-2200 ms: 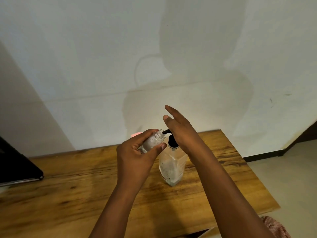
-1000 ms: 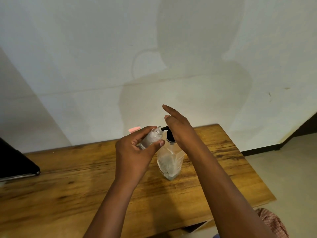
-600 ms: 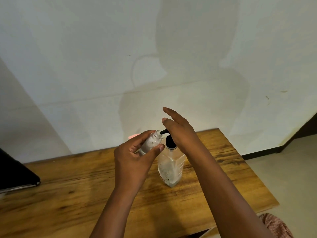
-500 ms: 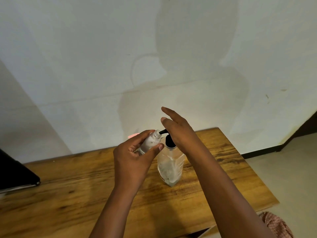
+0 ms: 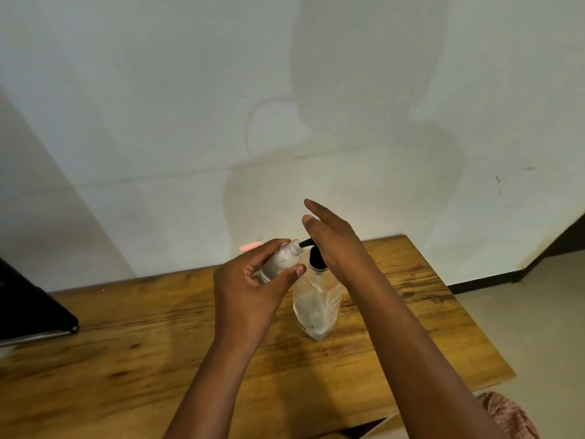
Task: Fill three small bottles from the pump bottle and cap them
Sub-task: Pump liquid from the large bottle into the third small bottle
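At frame centre the left hand (image 5: 250,296) grips a small bottle (image 5: 278,261), tilted, mouth at the nozzle (image 5: 304,243). The right hand (image 5: 332,245), fingers straight, presses the pump bottle (image 5: 316,302) on the bench (image 5: 126,343). Pump slowly, mouth seemingly under the nozzle.

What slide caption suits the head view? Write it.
Left hand tilts small bottle to pump bottle spout; right hand presses.

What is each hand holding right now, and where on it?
The left hand grips the small clear plastic bottle round its body. The right hand holds nothing; it rests open on the clear pump bottle's black pump head.
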